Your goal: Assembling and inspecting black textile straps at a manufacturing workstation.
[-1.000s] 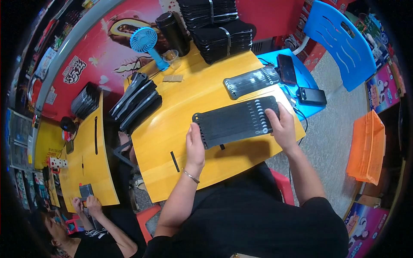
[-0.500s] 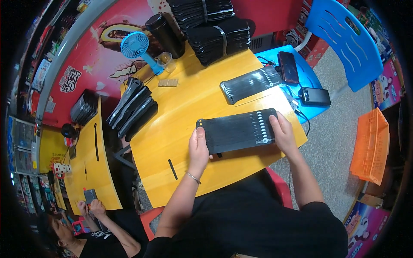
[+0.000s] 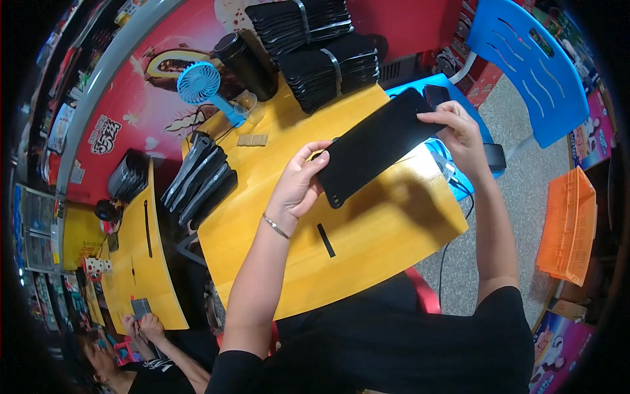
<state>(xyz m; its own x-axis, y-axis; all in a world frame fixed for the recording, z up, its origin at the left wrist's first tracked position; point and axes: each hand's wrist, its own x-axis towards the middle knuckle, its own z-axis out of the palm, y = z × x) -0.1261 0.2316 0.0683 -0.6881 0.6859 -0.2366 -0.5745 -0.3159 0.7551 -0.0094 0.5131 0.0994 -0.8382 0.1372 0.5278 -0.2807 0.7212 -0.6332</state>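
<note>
A flat black rectangular panel (image 3: 375,150) with rounded corners is raised above the yellow table, tilted up to the right. Its plain dark face shows, and a small hole is visible at the near corner. My left hand (image 3: 303,178) pinches its left end, thumb on top. Its upper right corner is gripped between the thumb and fingers of my right hand (image 3: 461,131). A short black strip (image 3: 326,240) lies on the table below the panel. Whatever lies directly under the panel is hidden.
On the yellow table (image 3: 262,190) are banded stacks of black panels (image 3: 331,72), black folded pieces (image 3: 200,180), a blue fan (image 3: 199,84), a black bottle (image 3: 246,65) and a clear cup (image 3: 251,107). A blue chair (image 3: 535,72) and orange crate (image 3: 567,226) stand right. Another person works at left.
The panel has turned over from its face with white half-moon marks to its plain face, and has moved up and tilted. My right hand has risen. The second panel on the table is now out of sight.
</note>
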